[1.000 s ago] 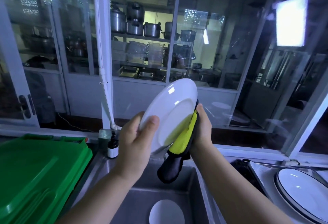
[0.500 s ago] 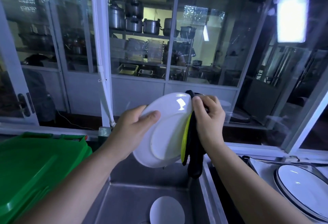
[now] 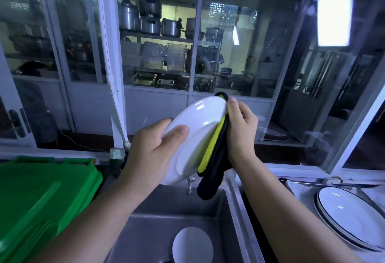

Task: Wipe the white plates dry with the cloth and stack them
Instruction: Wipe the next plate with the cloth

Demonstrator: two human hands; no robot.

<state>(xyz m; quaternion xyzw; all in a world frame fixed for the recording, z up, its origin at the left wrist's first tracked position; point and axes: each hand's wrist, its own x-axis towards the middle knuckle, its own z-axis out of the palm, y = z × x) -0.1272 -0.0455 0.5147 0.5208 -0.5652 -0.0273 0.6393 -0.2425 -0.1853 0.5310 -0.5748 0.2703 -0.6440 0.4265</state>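
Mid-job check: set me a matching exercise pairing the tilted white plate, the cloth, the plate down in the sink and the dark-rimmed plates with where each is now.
1. tilted white plate
2. cloth
3. sink plate
4. dark-rimmed plates

A. at the far right, beside the sink
B. lying in the bottom of the sink
C. gripped by the left hand above the sink
D. held against the tilted plate by the right hand

Pairs: 1-C, 2-D, 3-B, 4-A

Steel sink (image 3: 156,221) — one white plate (image 3: 192,246) in its basin; a tray (image 3: 302,192) (right of it) holds dark-rimmed plates (image 3: 352,219)
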